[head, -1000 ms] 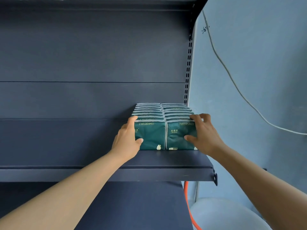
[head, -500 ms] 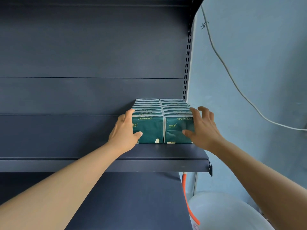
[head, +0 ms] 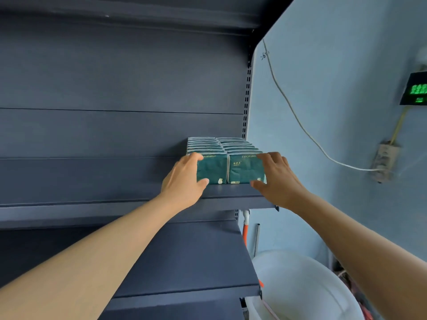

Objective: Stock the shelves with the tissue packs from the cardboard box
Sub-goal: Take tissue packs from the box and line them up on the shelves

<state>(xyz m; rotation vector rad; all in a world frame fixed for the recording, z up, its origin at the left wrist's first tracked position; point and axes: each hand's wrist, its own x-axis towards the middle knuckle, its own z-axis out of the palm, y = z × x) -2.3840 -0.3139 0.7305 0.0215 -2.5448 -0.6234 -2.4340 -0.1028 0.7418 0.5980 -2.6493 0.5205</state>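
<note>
two rows of dark green, white-edged plastic-wrapped tissue packs (head: 225,155) are shown standing upright, one behind another, at the right end of a dark grey metal shelf (head: 92,192); the rows are set side by side and reach back to the grey rear panel (head: 115,72). the front pack of the left row is gripped by the left hand (head: 184,181), with fingers curled over its top left corner and the thumb laid against its lower front face. the right hand (head: 277,181) is held at the front pack of the right row, fingers spread and bent over the top right corner, thumb extended below the pack's lower edge; firm contact cannot be told. a lower grey shelf (head: 191,257) is seen beneath. to the right, a pale blue wall (head: 335,65) is crossed by a white cable (head: 298,121) leading to a wall socket (head: 384,161); a black display with green digits (head: 414,88) is mounted above it, and a white round plastic container (head: 300,287) stands below.
</note>
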